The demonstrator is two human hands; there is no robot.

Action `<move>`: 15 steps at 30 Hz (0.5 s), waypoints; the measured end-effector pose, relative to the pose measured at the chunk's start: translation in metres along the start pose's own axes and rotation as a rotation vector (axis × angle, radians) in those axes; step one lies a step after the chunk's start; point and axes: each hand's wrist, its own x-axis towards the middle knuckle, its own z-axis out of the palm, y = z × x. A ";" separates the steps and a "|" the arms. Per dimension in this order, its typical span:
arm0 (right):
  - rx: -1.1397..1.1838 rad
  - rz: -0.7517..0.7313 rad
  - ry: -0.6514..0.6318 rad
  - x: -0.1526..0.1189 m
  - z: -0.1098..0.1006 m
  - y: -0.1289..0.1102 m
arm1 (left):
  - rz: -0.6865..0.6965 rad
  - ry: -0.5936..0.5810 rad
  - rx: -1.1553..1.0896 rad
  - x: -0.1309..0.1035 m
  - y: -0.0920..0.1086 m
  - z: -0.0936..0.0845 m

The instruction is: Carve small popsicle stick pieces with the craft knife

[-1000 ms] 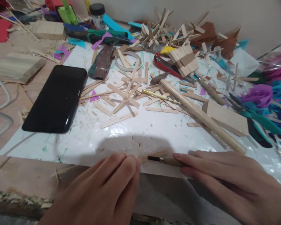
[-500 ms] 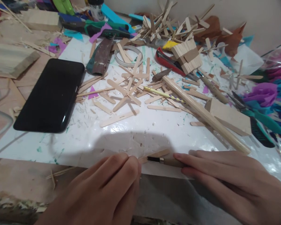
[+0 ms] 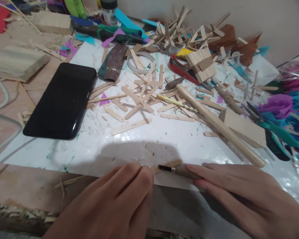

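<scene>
My left hand (image 3: pixel 119 196) is closed near the front edge of the white sheet, pinching one end of a thin wooden craft stick (image 3: pixel 176 162). Its fingertips are hidden behind the knuckles. From the right, my right hand (image 3: pixel 246 192) grips the wooden handle of a small carving gouge (image 3: pixel 168 168). The dark metal blade points left at my left fingers, lying over the craft stick; whether it touches the wood I cannot tell.
Craft sticks (image 3: pixel 141 99), a pencil (image 3: pixel 174 102) and a hammer (image 3: pixel 214 122) lie beyond my hands. On the left is a black phone (image 3: pixel 61 101). A red utility knife (image 3: pixel 183 70), a wooden block (image 3: pixel 245 127) and green-handled scissors (image 3: pixel 276 132) are at the right.
The view has shifted slightly, so the table things appear a little further right. The gap between the gouge's tip and my left hand looks slightly smaller. Both hands keep their grips.
</scene>
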 end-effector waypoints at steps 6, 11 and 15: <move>-0.019 0.006 0.002 -0.001 0.001 0.001 | -0.013 0.004 -0.028 -0.003 0.002 -0.001; -0.018 0.003 0.002 -0.001 0.001 0.002 | 0.010 0.002 -0.002 -0.004 -0.003 0.001; -0.027 -0.006 -0.011 -0.003 0.000 0.002 | 0.001 0.028 -0.028 -0.005 -0.003 0.003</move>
